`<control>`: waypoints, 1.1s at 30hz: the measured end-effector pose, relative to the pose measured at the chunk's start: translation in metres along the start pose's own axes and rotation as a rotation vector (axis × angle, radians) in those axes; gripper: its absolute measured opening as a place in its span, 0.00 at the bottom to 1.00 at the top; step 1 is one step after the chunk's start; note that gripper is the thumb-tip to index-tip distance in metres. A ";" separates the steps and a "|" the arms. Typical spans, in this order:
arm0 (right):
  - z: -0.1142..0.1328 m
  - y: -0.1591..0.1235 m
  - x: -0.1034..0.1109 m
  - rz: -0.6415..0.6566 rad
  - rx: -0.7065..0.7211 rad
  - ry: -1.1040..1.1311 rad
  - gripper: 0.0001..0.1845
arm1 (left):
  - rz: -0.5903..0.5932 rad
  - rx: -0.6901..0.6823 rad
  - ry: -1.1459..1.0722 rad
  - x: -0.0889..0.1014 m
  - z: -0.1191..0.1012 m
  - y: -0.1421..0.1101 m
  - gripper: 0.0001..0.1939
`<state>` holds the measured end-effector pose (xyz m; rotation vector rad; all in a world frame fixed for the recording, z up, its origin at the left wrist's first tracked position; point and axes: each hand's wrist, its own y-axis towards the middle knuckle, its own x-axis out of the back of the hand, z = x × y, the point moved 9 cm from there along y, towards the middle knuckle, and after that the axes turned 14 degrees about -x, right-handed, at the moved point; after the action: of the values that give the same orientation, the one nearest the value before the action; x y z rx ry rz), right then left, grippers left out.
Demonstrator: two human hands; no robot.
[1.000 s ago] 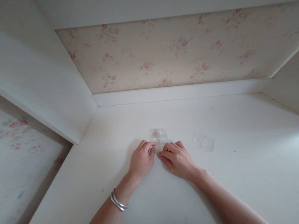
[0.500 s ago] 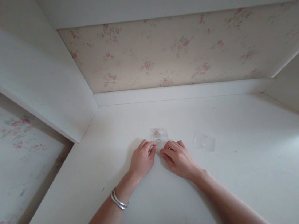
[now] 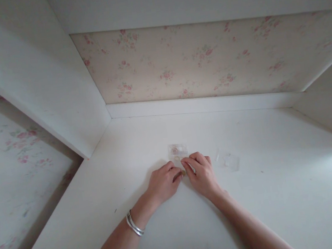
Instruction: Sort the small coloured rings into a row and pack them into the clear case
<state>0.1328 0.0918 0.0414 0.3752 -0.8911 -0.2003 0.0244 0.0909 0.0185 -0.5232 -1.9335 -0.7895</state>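
My left hand [image 3: 163,183] and my right hand [image 3: 202,173] rest side by side on a white desk top [image 3: 154,224], fingertips meeting. Both are closed in a pinch at the near edge of a small clear plastic packet [image 3: 177,151] that holds small round gold-coloured pieces. A tiny brownish piece [image 3: 184,173] shows between the fingertips; I cannot make out what it is. A silver bracelet [image 3: 134,224] sits on my left wrist.
A second small clear plastic piece [image 3: 228,160] lies flat just right of my right hand. White side panels [image 3: 58,93] and a flowered back wall [image 3: 194,59] box in the desk. The desk's front edge runs along the lower left.
Both hands have drawn slightly nearer to me and closer together, with the fingertips now pinched at the packet's near edge. The view has shifted a little.
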 end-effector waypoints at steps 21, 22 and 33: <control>-0.034 0.013 0.013 -0.141 -0.124 0.020 0.11 | -0.194 0.129 -0.365 0.003 0.027 -0.001 0.10; -0.034 0.013 0.012 -0.132 -0.121 0.019 0.11 | -0.205 0.127 -0.367 0.003 0.028 0.000 0.11; 0.002 -0.001 -0.002 0.150 0.139 -0.094 0.09 | -0.333 0.139 -0.333 0.019 0.030 0.005 0.11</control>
<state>0.1301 0.0914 0.0404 0.4292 -1.0243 -0.0174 0.0002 0.1165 0.0266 -0.2605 -2.4062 -0.8044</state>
